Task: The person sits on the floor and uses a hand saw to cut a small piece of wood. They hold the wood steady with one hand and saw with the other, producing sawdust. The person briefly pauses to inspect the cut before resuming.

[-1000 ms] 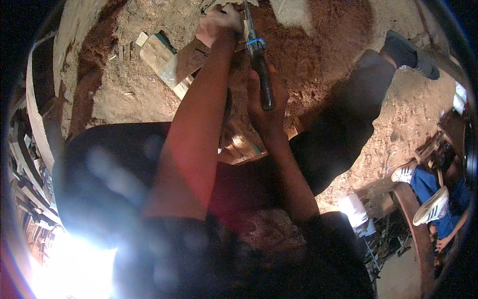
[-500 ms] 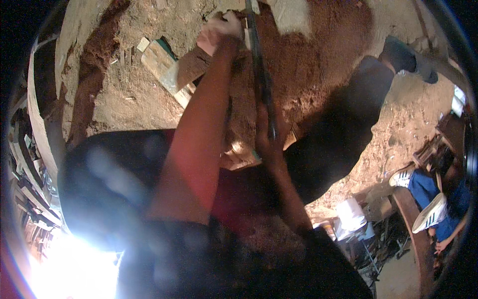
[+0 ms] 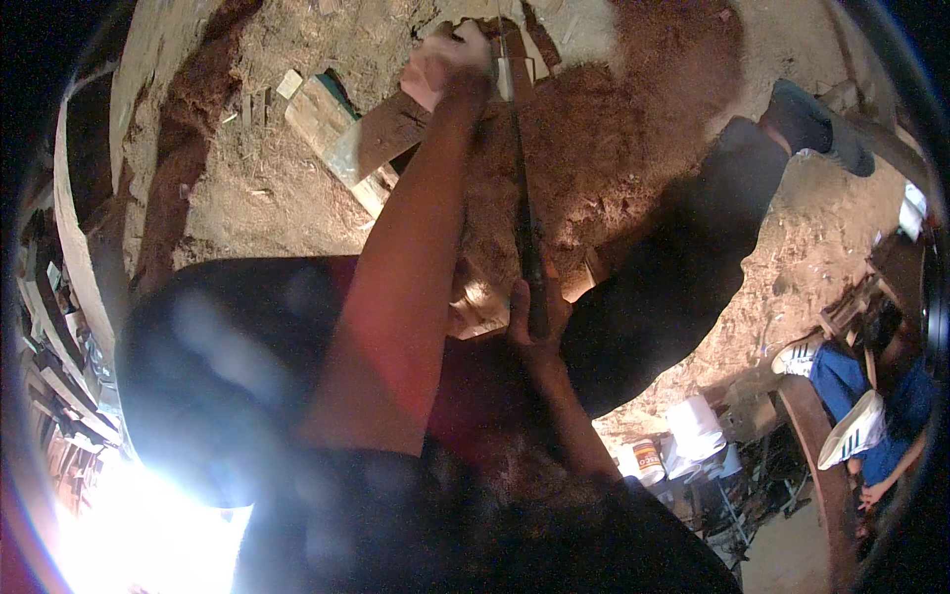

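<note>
My left hand is closed at the far end of the work spot, pressed onto a brown wooden board that passes under it. Its fingertips are partly hidden. My right hand wraps round the near end of a long, narrow, dark tool, the thumb lying along it. The tool is seen nearly edge-on, so its exact kind cannot be told. It points away from me, its thin far part passing close to a pale block just right of my left hand.
A pale wood plank lies on the sandy, chip-strewn ground. My dark-trousered legs spread on both sides. To the lower right stand a white bucket and a labelled tub. Another person in blue trousers sits at the right.
My right hand has drawn the dark tool back toward me, and its far part now looks thinner. My left hand has shifted slightly right and stays closed.
</note>
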`<state>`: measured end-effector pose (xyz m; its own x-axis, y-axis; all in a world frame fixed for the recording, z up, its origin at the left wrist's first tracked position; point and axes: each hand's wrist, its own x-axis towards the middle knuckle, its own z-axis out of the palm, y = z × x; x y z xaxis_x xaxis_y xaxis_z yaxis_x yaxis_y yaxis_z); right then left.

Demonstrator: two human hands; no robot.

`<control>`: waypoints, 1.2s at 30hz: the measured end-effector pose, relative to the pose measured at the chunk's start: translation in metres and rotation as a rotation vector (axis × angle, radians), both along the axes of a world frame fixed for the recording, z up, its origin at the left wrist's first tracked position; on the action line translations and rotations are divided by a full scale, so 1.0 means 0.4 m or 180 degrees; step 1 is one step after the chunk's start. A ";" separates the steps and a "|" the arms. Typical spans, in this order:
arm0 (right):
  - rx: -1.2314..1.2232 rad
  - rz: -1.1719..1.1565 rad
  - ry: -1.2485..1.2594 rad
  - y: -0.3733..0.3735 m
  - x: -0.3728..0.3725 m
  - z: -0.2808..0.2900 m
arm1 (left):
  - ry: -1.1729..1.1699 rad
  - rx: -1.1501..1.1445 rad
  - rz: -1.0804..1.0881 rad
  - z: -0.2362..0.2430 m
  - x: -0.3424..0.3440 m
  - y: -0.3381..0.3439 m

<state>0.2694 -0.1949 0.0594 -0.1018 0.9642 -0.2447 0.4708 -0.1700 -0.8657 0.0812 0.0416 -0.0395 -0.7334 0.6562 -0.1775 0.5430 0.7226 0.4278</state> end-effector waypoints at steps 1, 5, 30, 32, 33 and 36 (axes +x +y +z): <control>-0.0240 0.0194 0.0269 0.004 0.026 -0.022 | 0.0031 -0.0073 0.0084 0.008 0.009 -0.001; -0.1124 0.0866 0.0996 0.244 0.025 -0.054 | -0.0037 -0.0353 -0.0031 0.004 -0.020 -0.009; -0.0512 0.0853 0.1122 0.199 -0.032 -0.056 | 0.0250 0.0205 -0.0246 -0.199 -0.120 -0.006; 0.0161 0.0447 0.0113 0.131 -0.019 -0.005 | -0.0039 0.0256 -0.0150 -0.141 -0.039 -0.015; 0.0386 0.0374 -0.0214 0.055 0.022 -0.017 | -0.0202 0.0302 0.0000 -0.043 0.017 0.004; 0.0090 0.0013 -0.0106 -0.013 0.028 0.028 | 0.0086 0.0167 0.0066 0.001 0.012 0.013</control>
<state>0.2807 -0.2000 0.0707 -0.0979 0.9704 -0.2206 0.5000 -0.1436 -0.8540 0.0860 0.0469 -0.0389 -0.7511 0.6486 -0.1232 0.5399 0.7108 0.4508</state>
